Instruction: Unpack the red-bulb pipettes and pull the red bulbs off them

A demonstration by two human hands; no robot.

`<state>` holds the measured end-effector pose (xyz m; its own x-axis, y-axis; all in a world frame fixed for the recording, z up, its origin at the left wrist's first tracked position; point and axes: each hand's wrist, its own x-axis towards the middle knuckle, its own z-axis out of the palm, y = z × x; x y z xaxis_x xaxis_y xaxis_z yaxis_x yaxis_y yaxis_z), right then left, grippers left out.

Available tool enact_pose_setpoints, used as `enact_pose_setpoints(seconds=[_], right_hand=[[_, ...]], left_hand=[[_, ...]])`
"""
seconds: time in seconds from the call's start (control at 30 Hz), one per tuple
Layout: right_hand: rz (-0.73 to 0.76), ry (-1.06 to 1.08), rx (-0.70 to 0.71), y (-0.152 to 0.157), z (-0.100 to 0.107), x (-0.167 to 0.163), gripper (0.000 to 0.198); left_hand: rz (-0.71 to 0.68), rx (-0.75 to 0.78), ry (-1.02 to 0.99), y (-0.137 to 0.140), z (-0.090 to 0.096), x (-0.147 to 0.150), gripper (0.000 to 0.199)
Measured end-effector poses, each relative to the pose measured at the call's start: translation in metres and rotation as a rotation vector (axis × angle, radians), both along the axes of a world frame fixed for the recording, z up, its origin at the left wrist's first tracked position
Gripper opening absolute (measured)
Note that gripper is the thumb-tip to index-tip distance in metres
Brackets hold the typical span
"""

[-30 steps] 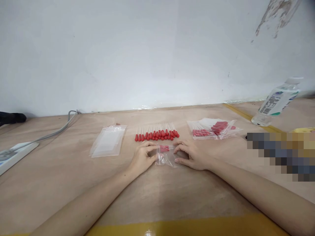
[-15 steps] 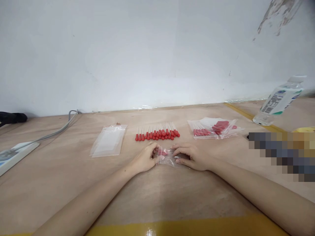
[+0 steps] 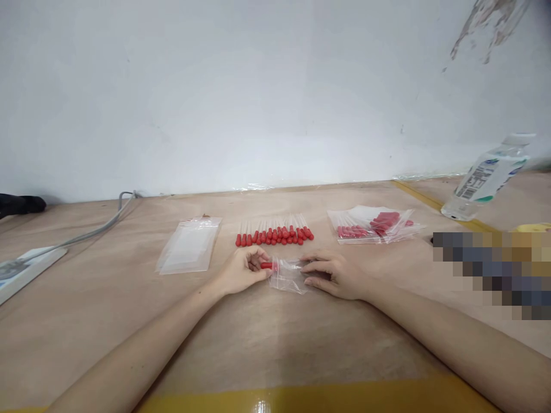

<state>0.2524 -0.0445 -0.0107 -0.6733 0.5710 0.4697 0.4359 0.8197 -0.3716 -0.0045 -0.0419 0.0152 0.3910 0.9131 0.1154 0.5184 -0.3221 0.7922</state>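
In front of me lies a small clear zip bag (image 3: 289, 281), its mouth facing left. A red-bulbed dropper (image 3: 268, 265) pokes out of that mouth, the red end toward my left hand (image 3: 243, 271). Thumb and fingers of this hand are closed around the bulb by the bag's edge. My right hand (image 3: 338, 276) grips the other end of the bag, fingers on top and thumb at the near side. Just beyond my hands, several droppers (image 3: 275, 235) lie in a row, red bulbs toward me and clear stems toward the wall.
Flat clear bags (image 3: 189, 246) are stacked at left. Filled bags of red-bulbed droppers (image 3: 374, 225) lie at right. A tilted water bottle (image 3: 486, 180) stands farther right, near a blurred patch. A power strip (image 3: 32, 269) with a grey cable (image 3: 99, 229) sits far left.
My left hand has shifted left, and the red bulb, earlier within the bag, now shows outside its mouth. The right hand stays nearly where it was.
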Motion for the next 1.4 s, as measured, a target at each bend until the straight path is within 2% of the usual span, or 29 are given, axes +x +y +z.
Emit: enact_pose_setpoints(seconds=[0.07,0.23,0.37,0.5,0.57,0.63,0.7,0.8,0.83,0.93,1.03,1.17,1.4], right_hand=[[-0.006,-0.004,-0.013,0.0,0.001,0.0,0.026],[-0.028,-0.016,-0.04,-0.001,0.001,0.001,0.027],[-0.06,-0.007,-0.022,-0.001,-0.001,0.002,0.027],[-0.047,0.022,-0.002,-0.001,-0.001,0.001,0.025],[-0.045,0.034,-0.001,-0.001,-0.001,0.001,0.025],[-0.043,0.038,-0.009,-0.001,-0.002,0.001,0.025],[-0.043,0.034,-0.011,-0.001,-0.002,0.001,0.025],[-0.047,0.024,-0.001,-0.001,-0.002,0.001,0.026],[-0.049,0.023,0.001,-0.001,-0.001,0.001,0.026],[-0.049,0.023,0.005,-0.001,-0.001,0.0,0.025],[-0.048,0.029,0.0,-0.001,-0.002,0.0,0.025],[-0.058,0.033,-0.005,0.0,-0.003,0.001,0.026],[-0.049,0.034,0.013,-0.001,-0.001,0.001,0.025]], left_hand=[[0.012,-0.016,0.022,0.001,0.007,-0.005,0.023],[-0.078,-0.107,0.106,0.008,0.038,-0.03,0.019],[0.07,-0.181,0.083,0.018,0.073,-0.065,0.024],[0.29,-0.002,0.013,0.016,0.106,-0.094,0.031],[0.388,0.14,0.022,0.014,0.113,-0.096,0.033],[0.493,0.327,0.04,0.013,0.109,-0.09,0.031],[0.543,0.559,0.074,0.018,0.093,-0.079,0.025],[0.411,0.867,0.267,0.032,0.057,-0.066,0.021],[0.36,0.913,0.353,0.036,0.045,-0.064,0.022],[0.137,0.945,0.547,0.044,0.019,-0.061,0.029],[0.03,0.944,0.646,0.046,0.011,-0.059,0.035],[-0.02,0.942,0.717,0.05,0.009,-0.054,0.036],[-0.003,0.929,0.714,0.055,0.003,-0.052,0.031]])
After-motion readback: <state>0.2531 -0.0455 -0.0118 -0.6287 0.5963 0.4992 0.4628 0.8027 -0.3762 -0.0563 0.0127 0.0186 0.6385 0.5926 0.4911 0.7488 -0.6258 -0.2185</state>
